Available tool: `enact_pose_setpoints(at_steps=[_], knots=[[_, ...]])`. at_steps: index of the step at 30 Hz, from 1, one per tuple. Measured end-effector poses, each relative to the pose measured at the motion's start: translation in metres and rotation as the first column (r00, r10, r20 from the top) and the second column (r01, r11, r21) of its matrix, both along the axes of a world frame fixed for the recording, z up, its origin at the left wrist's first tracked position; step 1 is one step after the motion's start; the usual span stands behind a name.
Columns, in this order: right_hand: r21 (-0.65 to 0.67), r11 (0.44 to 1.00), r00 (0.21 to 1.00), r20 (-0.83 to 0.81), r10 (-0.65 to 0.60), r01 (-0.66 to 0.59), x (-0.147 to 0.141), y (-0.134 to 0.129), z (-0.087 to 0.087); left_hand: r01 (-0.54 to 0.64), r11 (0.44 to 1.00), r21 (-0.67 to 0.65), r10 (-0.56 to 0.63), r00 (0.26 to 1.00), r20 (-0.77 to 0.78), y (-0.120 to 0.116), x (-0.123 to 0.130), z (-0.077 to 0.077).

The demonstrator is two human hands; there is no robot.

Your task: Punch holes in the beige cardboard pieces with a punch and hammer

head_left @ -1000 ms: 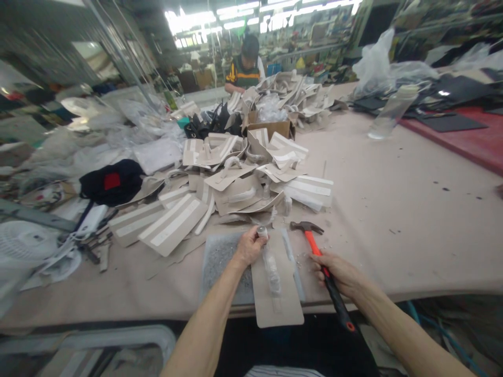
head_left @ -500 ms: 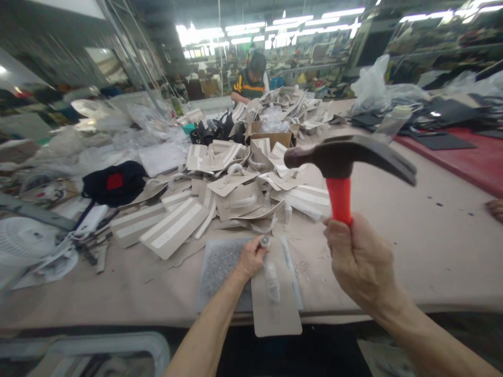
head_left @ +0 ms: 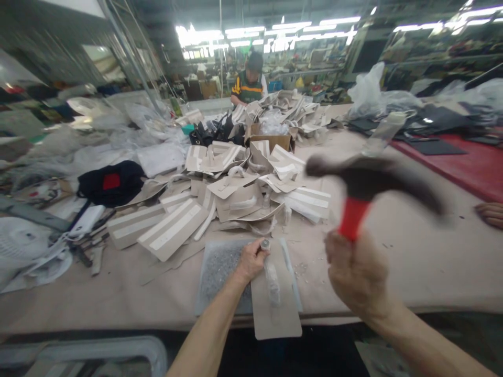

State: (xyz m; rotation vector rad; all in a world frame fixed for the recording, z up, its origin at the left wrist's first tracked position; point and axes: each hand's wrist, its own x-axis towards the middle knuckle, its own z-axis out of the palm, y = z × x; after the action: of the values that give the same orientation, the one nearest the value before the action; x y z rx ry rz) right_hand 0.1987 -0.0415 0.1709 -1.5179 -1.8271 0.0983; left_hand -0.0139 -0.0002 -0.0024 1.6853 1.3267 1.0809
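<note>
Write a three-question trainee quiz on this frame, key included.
1. What does the right hand hold?
a) scissors
b) hammer
c) brush

2. True or false: the left hand is empty.

3. Fill in: the dark item on the person's left bears a ____ patch.

Key:
1. b
2. False; it holds a round-topped piece at the far end of a beige panel.
3. red
</note>
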Motion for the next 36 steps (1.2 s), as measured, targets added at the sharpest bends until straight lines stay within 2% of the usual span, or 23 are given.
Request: enact_pose_setpoints(at_steps=[1, 2, 4, 5, 7, 10, 12, 13, 15, 17, 18, 20, 22, 24, 27, 31, 33, 36], knots=[[-0.156, 0.985, 0.991, 0.103, 0.086, -0.069, 0.0, -0.004, -0.017, -0.007, 1.0, -0.003, 0.007, 1.0, 0.003, 0.0, 0.0, 0.0], [-0.33, 0.939, 0.967, 0.19, 0.167, -0.098, 0.001, -0.007, -0.034, -0.01, 1.0, -0.005, 0.01, 1.0, 0.012, 0.0, 0.001, 0.0], [-0.553, 0.83, 0.915, 0.29, 0.28, -0.078, 0.008, -0.01, -0.063, -0.006, 1.0, -0.004, 0.006, 0.999, 0.04, 0.0, 0.001, 0.001], [-0.597, 0.802, 0.904, 0.324, 0.28, -0.034, 0.013, -0.008, -0.073, -0.003, 1.0, -0.001, 0.003, 0.999, 0.049, -0.001, 0.001, 0.001], [-0.622, 0.783, 0.904, 0.349, 0.248, 0.025, 0.025, -0.001, -0.087, -0.002, 1.0, 0.006, 0.002, 0.999, 0.047, -0.001, 0.001, 0.001], [-0.675, 0.735, 0.923, 0.321, 0.215, 0.064, 0.042, 0.017, -0.102, -0.025, 1.0, 0.005, 0.025, 0.999, 0.031, -0.001, 0.001, 0.002], [-0.675, 0.728, 0.92, 0.35, 0.176, 0.117, 0.046, 0.026, -0.109, -0.032, 0.999, 0.012, 0.031, 0.999, 0.033, -0.001, 0.002, 0.002], [-0.654, 0.74, 0.911, 0.385, 0.148, 0.157, 0.044, 0.028, -0.112, -0.035, 0.999, 0.014, 0.035, 0.999, 0.035, -0.001, 0.002, 0.002], [-0.563, 0.812, 0.904, 0.412, 0.112, 0.156, 0.029, 0.025, -0.112, -0.042, 0.999, 0.016, 0.041, 0.998, 0.043, -0.001, 0.002, 0.003], [-0.474, 0.88, 0.927, 0.337, 0.163, 0.018, 0.002, 0.014, -0.107, -0.044, 0.999, 0.016, 0.043, 0.997, 0.063, -0.002, 0.003, 0.003], [-0.458, 0.885, 0.929, 0.286, 0.234, -0.082, -0.014, 0.005, -0.105, -0.045, 0.999, 0.014, 0.044, 0.996, 0.078, -0.002, 0.004, 0.003], [-0.492, 0.84, 0.896, 0.231, 0.38, -0.229, -0.045, -0.012, -0.102, -0.054, 0.998, -0.012, 0.055, 0.991, 0.123, -0.001, 0.005, 0.002], [-0.591, 0.77, 0.847, 0.26, 0.465, -0.241, -0.068, -0.024, -0.102, -0.086, 0.993, -0.083, 0.101, 0.974, 0.203, 0.0, 0.005, 0.0], [-0.636, 0.741, 0.821, 0.293, 0.49, -0.215, -0.076, -0.03, -0.102, -0.123, 0.978, -0.171, 0.171, 0.938, 0.302, 0.002, 0.006, -0.001], [-0.609, 0.72, 0.764, 0.274, 0.585, -0.333, -0.065, -0.026, -0.091, -0.168, 0.959, -0.229, 0.247, 0.892, 0.379, 0.005, 0.005, 0.001], [-0.543, 0.691, 0.595, 0.379, 0.709, -0.478, -0.039, -0.009, -0.07, -0.197, 0.964, -0.18, 0.248, 0.912, 0.328, 0.005, 0.005, 0.004], [-0.495, 0.698, 0.512, 0.474, 0.716, -0.517, -0.034, -0.002, -0.069, -0.214, 0.966, -0.144, 0.249, 0.922, 0.298, 0.006, 0.006, 0.004], [-0.469, 0.652, 0.379, 0.551, 0.743, -0.597, -0.038, 0.001, -0.081, -0.237, 0.957, -0.168, 0.279, 0.91, 0.306, 0.009, 0.006, 0.002]])
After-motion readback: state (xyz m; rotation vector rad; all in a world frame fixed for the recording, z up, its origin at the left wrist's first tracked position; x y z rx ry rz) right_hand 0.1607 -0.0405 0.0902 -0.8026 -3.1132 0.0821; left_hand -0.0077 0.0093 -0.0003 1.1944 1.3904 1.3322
